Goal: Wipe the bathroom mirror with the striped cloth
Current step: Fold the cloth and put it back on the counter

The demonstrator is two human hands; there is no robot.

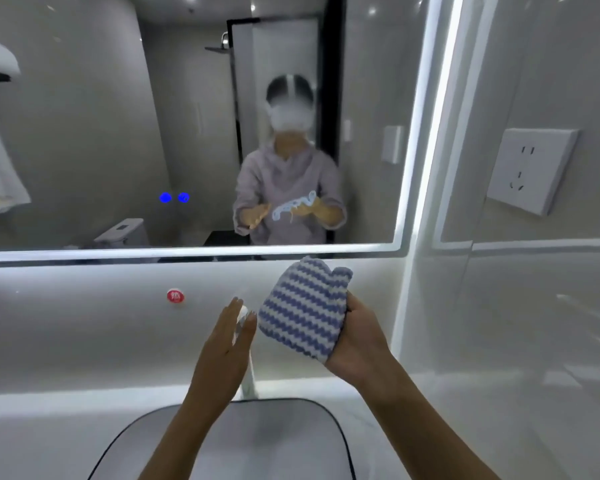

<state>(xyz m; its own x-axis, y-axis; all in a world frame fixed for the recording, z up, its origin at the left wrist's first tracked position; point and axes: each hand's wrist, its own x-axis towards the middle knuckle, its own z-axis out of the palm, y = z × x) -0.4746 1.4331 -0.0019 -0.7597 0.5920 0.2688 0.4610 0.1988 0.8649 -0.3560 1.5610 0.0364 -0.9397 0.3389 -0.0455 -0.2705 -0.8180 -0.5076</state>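
Mirror (118, 133) wiping has not begun, as far as we can judge — no cloth touches the glass, and we cannot tell from its surface whether any part is already clean. We hold the striped cloth (303, 311) bunched in our right hand (359, 337), fingers closed around its lower edge, below the mirror's lit bottom rim and above the sink (222, 441). Our left hand (224, 355) is open and flat, empty, just beside the cloth, in front of the faucet (248, 372). What is left — raising the cloth to the glass and covering the whole pane.
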